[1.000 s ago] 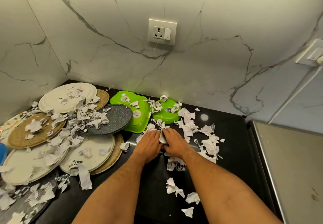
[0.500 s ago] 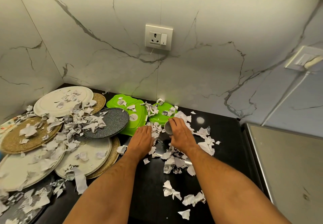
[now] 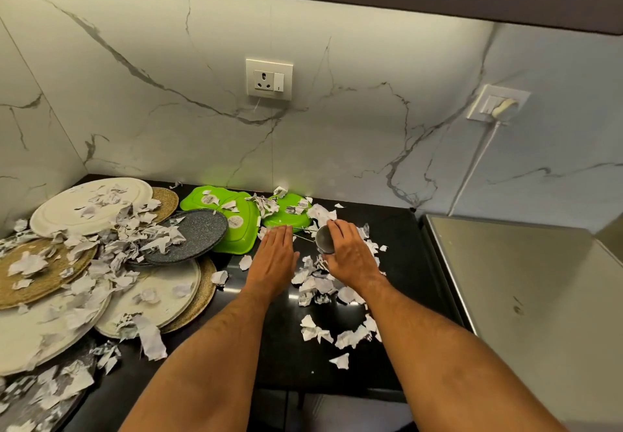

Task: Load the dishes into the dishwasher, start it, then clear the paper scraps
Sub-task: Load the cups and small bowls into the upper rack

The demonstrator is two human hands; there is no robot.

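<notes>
Both hands point(image 3: 313, 256) advanced — three green plates point(image 3: 236, 219).

Glossy black counter point(image 3: 276, 347), torn paper scraps point(image 3: 317, 285), shiny metal cup point(image 3: 324, 240).

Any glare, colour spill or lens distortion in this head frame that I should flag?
Head view: wide-angle bending curves the cabinet edge; small glare spots on the black counter between the hands; the green plates cast a green tint on the marble wall; the steel cup in the right hand looks soft.
</notes>
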